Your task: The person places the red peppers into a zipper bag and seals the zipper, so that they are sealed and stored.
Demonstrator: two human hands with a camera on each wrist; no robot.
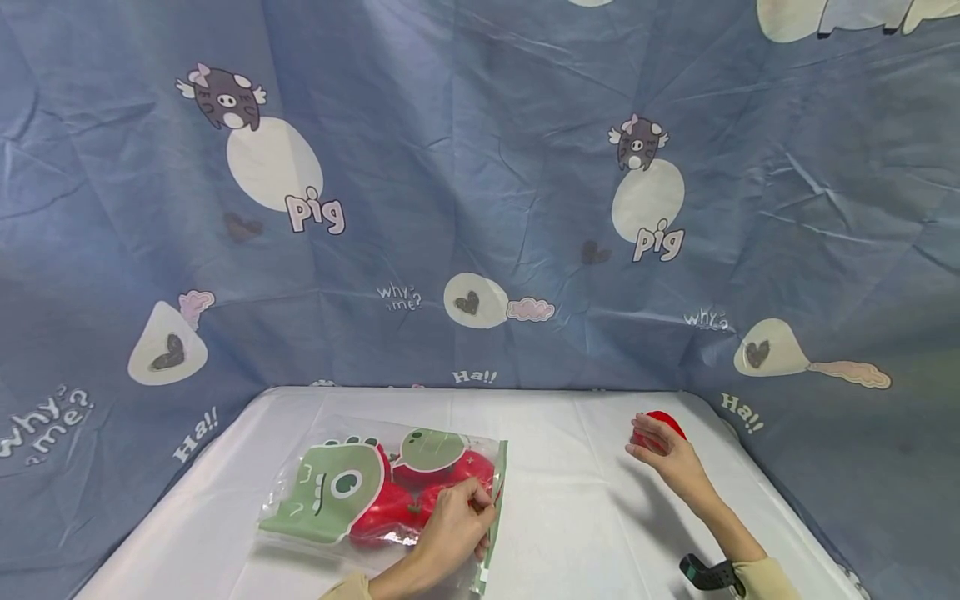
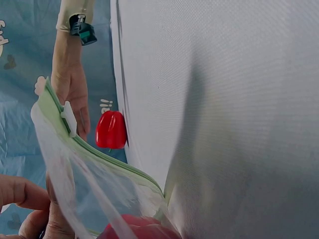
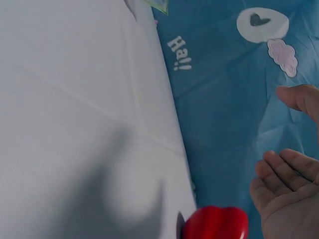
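A clear zip bag (image 1: 330,492) with a green cartoon monster print lies on the left of the table, several red fruit- or pepper-like pieces (image 1: 384,510) inside it. At the bag's right end, my left hand (image 1: 453,521) pinches the plastic near the green zip edge. The left wrist view shows the white slider (image 2: 69,118) on that zip edge. A red bell pepper (image 2: 110,130) rests near the table's far right. My right hand (image 1: 669,458) is beside it, fingers relaxed and apart from the thumb; in the right wrist view the palm stands away from the pepper (image 3: 217,224).
A white cloth covers the table (image 1: 562,500). Behind and around it hangs a blue curtain (image 1: 480,208) with pig prints and lettering. A dark band (image 1: 708,573) sits on the right wrist.
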